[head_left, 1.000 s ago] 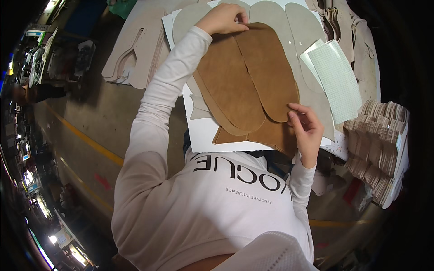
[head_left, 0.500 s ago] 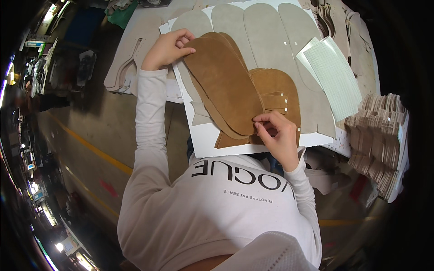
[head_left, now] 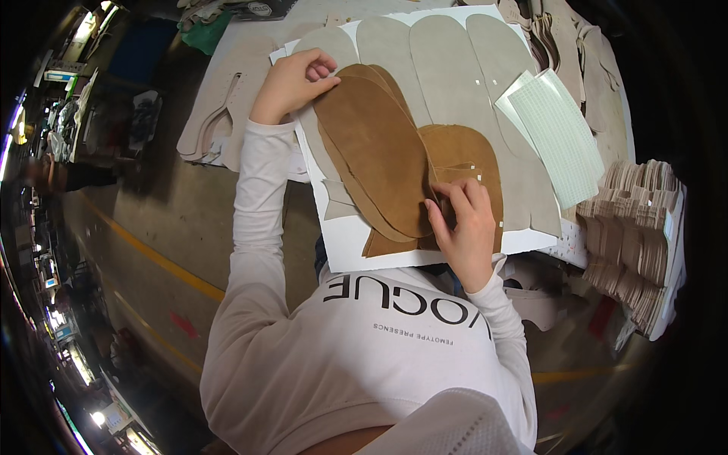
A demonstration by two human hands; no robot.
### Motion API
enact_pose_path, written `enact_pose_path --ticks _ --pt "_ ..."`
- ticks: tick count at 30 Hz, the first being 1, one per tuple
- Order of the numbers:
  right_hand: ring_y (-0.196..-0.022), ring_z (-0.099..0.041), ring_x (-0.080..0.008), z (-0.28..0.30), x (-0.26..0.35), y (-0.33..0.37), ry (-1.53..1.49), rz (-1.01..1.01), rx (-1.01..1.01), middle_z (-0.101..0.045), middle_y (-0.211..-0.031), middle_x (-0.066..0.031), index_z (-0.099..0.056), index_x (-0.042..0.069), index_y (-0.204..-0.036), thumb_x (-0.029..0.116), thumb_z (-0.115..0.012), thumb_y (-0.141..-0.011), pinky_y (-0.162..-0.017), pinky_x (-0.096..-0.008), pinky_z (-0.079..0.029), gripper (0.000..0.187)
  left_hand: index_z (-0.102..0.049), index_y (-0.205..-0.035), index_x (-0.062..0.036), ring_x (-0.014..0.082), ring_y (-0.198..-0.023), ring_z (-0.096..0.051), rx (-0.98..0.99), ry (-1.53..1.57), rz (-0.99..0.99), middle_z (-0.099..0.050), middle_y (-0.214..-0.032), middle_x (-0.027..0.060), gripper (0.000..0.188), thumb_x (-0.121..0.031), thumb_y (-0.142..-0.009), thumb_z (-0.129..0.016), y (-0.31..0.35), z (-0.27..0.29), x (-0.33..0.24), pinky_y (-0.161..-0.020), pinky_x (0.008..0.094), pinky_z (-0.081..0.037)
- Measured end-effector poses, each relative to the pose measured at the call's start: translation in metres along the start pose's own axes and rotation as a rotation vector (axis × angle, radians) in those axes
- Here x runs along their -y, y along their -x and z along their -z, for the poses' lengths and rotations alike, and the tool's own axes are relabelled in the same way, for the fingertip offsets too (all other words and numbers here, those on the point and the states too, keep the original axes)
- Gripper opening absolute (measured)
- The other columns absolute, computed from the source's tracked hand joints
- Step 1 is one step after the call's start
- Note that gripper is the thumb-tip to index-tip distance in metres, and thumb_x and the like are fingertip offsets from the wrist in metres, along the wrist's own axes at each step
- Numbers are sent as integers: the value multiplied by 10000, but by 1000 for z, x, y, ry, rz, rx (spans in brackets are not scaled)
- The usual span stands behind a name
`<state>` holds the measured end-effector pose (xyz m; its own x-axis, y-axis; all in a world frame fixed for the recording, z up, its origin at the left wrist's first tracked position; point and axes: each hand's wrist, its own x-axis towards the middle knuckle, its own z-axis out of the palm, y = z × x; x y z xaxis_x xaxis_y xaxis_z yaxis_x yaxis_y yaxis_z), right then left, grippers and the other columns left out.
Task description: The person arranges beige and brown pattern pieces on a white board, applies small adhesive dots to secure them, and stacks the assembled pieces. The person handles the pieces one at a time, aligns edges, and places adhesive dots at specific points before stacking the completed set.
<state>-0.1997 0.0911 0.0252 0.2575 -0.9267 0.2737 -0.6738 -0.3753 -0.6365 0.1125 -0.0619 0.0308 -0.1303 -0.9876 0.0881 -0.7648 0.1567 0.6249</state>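
A long, rounded brown leather piece (head_left: pixel 375 144) lies slantwise over similar brown pieces, their edges showing beneath it. At its upper left end is my left hand (head_left: pixel 294 85), fingers curled and thumb pinched at the edge; the fingertips' grip is partly hidden. My right hand (head_left: pixel 466 231) rests at the lower right edge. Its thumb and index finger are apart there, touching the leather, and the other fingers are spread. Under that hand, a second brown leather piece (head_left: pixel 462 140) with small white tags shows on the right.
Large grey leather pieces (head_left: pixel 440 64) lie on a white board (head_left: pixel 353 254) beneath the brown ones. Pale green gridded sheets (head_left: pixel 557 140) overlap them at the right. Beyond stand stacked beige cut pieces (head_left: pixel 633 235). A pale leather piece with a slot (head_left: pixel 216 114) lies at the left.
My left hand has shifted slightly right along with the leather's upper end. My right thumb and index finger have parted from a pinch, and the right hand has risen slightly.
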Motion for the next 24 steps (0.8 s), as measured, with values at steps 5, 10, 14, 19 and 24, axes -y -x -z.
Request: enact_pose_path --ticks 5,10,14,19,24 --pt "-919 -603 -330 -5 4 -8 -450 -102 122 -582 -1093 -156 -546 31 -1275 -4 -650 -835 -782 -348 -500 454 -687 -984 -61 93 -721 -552 8 -31 -181 -645 -847 3 301 -190 -744 -813 -9 -11 0 -653 234 -475" --pt "-1063 -601 -374 4 -1 -11 -370 3 182 -554 -1264 -203 -541 35 -1335 -20 -625 -843 -878 -347 -496 502 -663 -858 -58 111 -666 -542 14 -64 -185 -628 -763 12 263 -229 -736 -821 -13 -11 -5 -634 253 -460" --pt "-1199 -560 -349 29 -24 -17 -332 47 80 -565 -1302 -197 -553 37 -1346 -20 -625 -841 -1015 -355 -423 513 -668 -831 -59 115 -645 -550 -132 -84 -321 -629 -725 11 283 -282 -743 -819 -35 -9 -33 -622 250 -450" --pt "-1236 -526 -212 57 -75 -40 -476 -102 -12 -566 -1327 -126 -538 -3 -1361 -27 -621 -865 -1068 -302 -364 503 -656 -976 -43 168 -672 -595 -329 73 -455 -641 -796 34 248 -190 -808 -765 -82 -25 -86 -628 294 -495" --pt "-1105 -578 -231 60 -83 -34 -127 -276 32 -602 -1189 -141 -583 7 -1289 -7 -646 -846 -934 -305 -446 447 -679 -919 -63 158 -675 -580 -80 117 -500 -671 -818 30 219 -241 -821 -760 -42 -21 -92 -647 283 -476"
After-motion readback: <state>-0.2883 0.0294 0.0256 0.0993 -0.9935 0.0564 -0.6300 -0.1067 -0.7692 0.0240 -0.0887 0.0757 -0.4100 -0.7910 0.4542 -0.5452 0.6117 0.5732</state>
